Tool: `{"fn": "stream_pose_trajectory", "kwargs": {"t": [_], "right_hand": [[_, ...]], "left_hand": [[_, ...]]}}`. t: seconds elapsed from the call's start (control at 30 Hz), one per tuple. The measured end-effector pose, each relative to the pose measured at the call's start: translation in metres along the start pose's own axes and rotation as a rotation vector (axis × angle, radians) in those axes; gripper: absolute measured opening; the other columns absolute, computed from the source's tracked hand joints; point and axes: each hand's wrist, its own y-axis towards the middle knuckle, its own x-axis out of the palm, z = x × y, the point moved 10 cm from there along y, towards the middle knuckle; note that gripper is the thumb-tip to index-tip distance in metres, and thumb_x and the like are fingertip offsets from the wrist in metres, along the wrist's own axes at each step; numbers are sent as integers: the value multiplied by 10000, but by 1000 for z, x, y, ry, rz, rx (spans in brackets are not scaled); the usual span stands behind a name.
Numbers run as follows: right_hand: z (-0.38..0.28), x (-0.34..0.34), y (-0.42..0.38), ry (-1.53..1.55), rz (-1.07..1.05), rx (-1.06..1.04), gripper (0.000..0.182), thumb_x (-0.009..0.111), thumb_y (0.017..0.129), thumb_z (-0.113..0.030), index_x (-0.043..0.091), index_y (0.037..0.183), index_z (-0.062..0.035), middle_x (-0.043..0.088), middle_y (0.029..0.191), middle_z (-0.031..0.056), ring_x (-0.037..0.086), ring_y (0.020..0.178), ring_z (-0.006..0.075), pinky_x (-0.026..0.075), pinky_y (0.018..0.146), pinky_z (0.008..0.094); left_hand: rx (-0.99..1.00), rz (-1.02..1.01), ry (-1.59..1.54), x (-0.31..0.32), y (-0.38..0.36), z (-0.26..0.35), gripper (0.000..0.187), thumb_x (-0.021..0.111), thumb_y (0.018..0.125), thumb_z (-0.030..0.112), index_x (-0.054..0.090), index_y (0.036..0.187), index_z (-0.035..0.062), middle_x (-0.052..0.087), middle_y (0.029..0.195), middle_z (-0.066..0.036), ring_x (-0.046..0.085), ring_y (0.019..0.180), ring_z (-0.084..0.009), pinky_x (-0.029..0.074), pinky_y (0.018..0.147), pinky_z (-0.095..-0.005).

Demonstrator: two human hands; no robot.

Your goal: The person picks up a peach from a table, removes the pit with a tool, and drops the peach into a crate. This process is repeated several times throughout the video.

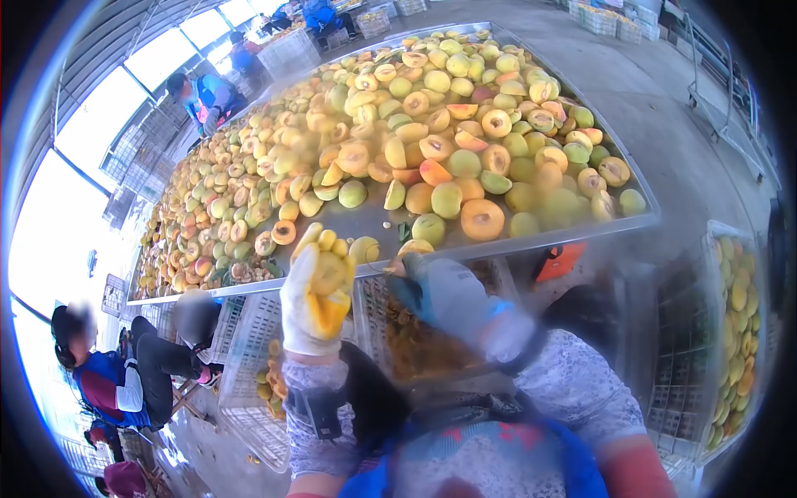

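Note:
My left hand [318, 290], in a white glove with a yellow palm, is raised at the table's near edge, palm towards me. Its fingers curl round a yellow peach half [332, 274], which blends with the glove's colour. To the right, my right hand [444, 295] wears a grey-blue glove and is closed, somewhat blurred. From its fingertips a thin wire loop [371, 256] reaches towards the left hand; its handle is hidden. Halved and whole peaches [436, 148] cover much of the metal table [515, 246] just beyond both hands.
Below the table edge stand a crate [249, 373] on the left and a crate holding dark scraps [423, 344] under my hands. Another crate of peaches [735, 332] is at right. A person [108, 365] sits at left; another person [207, 100] works at the far side.

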Motion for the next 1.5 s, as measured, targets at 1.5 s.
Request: {"fn": "stream_pose_trajectory", "kwargs": {"t": [1.5], "right_hand": [[-15, 17, 3, 101, 0, -2, 260, 585, 1010, -288, 671, 1013, -43, 663, 830, 214, 637, 769, 421, 485, 694, 502]], "left_hand": [[95, 25, 66, 50, 5, -38, 531, 372, 1073, 437, 596, 1224, -19, 668, 1193, -176, 666, 974, -274, 562, 885, -415]]}}
